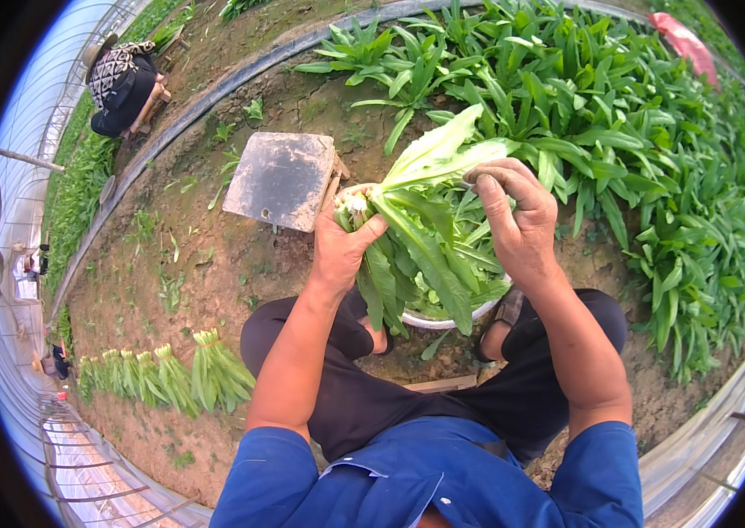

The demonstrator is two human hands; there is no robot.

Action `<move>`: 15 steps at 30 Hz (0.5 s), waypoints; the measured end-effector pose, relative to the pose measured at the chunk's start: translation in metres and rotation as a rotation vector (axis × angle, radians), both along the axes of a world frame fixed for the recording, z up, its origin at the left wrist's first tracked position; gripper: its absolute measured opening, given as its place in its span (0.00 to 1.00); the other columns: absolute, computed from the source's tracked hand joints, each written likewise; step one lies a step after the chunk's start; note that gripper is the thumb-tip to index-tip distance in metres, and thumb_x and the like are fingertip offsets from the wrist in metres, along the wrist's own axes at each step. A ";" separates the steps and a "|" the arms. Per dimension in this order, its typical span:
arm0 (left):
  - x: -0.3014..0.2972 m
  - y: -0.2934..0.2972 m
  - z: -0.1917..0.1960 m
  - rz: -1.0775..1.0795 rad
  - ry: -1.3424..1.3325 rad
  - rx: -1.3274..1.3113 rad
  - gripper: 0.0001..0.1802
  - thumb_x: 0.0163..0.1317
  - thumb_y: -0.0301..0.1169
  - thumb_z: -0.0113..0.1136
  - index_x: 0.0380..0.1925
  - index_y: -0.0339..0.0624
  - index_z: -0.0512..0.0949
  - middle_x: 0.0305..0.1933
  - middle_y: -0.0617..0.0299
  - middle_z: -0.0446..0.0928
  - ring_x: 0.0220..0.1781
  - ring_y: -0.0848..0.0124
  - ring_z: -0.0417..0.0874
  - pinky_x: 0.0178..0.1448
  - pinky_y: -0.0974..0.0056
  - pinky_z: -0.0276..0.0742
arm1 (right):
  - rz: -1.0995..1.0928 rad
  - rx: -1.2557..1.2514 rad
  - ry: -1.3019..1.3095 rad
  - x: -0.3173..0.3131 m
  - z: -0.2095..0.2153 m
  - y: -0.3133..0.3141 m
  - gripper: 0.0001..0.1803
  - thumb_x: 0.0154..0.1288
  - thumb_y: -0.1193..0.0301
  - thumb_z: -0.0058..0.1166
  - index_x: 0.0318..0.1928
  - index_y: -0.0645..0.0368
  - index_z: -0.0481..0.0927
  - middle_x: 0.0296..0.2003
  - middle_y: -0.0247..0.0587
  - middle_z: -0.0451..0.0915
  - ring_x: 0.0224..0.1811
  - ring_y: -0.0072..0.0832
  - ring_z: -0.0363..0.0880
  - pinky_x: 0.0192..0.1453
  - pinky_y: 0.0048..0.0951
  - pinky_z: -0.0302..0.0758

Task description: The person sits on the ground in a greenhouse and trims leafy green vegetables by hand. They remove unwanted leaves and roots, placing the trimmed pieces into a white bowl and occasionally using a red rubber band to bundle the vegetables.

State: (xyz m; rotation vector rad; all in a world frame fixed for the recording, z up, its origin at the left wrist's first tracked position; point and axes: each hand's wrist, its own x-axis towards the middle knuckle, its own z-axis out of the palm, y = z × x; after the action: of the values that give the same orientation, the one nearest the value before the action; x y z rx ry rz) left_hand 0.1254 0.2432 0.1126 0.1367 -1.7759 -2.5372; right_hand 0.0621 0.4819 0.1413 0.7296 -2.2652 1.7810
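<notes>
Here, bundled greens [170, 377] lie in a row on the soil at far left. The left hand [341, 246] has its grip closed round the root end of a leafy vegetable [416, 220], held above a white basin [443, 319]. The right hand [517, 220] pinches, it seems, one pale outer leaf [443, 150].

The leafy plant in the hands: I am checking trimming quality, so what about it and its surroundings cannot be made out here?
- Leafy plant, head view: its cut base is covered by the left hand.
- White basin: mostly buried under leaves; contents unclear.
- Right hand: its fingertips curl behind a leaf.
- Bundles on the soil: too small to count leaves.
</notes>
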 end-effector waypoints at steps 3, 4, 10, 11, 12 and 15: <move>0.000 0.004 0.001 -0.024 0.006 -0.085 0.20 0.64 0.21 0.68 0.56 0.35 0.79 0.51 0.63 0.83 0.50 0.76 0.83 0.57 0.67 0.80 | -0.029 0.291 0.331 -0.003 0.009 -0.001 0.43 0.53 0.47 0.74 0.62 0.64 0.78 0.66 0.49 0.75 0.69 0.50 0.71 0.72 0.48 0.68; -0.001 0.006 0.001 -0.063 0.047 -0.138 0.20 0.63 0.21 0.68 0.56 0.35 0.79 0.50 0.63 0.83 0.51 0.77 0.82 0.57 0.68 0.79 | 0.021 0.314 0.260 0.001 0.006 -0.004 0.53 0.48 0.41 0.74 0.68 0.62 0.72 0.69 0.50 0.70 0.71 0.51 0.68 0.74 0.50 0.64; -0.002 0.014 0.015 -0.154 0.054 -0.278 0.21 0.63 0.21 0.67 0.57 0.35 0.79 0.53 0.64 0.81 0.54 0.77 0.79 0.61 0.67 0.76 | 0.224 0.422 -0.050 0.009 -0.013 -0.008 0.46 0.52 0.53 0.77 0.66 0.62 0.73 0.59 0.57 0.78 0.63 0.53 0.77 0.68 0.47 0.73; -0.004 0.015 0.016 -0.157 0.050 -0.248 0.23 0.63 0.22 0.67 0.60 0.35 0.78 0.57 0.62 0.80 0.57 0.76 0.79 0.63 0.67 0.75 | 0.165 0.364 0.019 0.010 -0.015 -0.008 0.35 0.55 0.63 0.73 0.61 0.63 0.76 0.52 0.55 0.82 0.53 0.52 0.82 0.58 0.44 0.78; -0.006 0.015 0.017 -0.165 0.058 -0.235 0.26 0.63 0.24 0.69 0.62 0.34 0.76 0.58 0.60 0.80 0.58 0.74 0.79 0.64 0.67 0.75 | 0.172 0.344 0.023 0.010 -0.015 -0.007 0.34 0.56 0.64 0.73 0.61 0.63 0.76 0.53 0.54 0.81 0.53 0.52 0.82 0.58 0.44 0.79; -0.007 0.014 0.019 -0.206 0.081 -0.232 0.32 0.63 0.27 0.71 0.66 0.32 0.73 0.60 0.56 0.79 0.60 0.71 0.80 0.65 0.66 0.74 | 0.187 0.307 0.045 0.010 -0.015 -0.005 0.32 0.58 0.66 0.71 0.61 0.62 0.76 0.53 0.54 0.81 0.53 0.52 0.82 0.57 0.45 0.79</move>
State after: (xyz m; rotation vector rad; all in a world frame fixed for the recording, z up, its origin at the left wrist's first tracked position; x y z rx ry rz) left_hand 0.1183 0.2568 0.1319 -0.1629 -2.1328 -2.3965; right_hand 0.0722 0.4766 0.1267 1.0548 -2.5436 1.4822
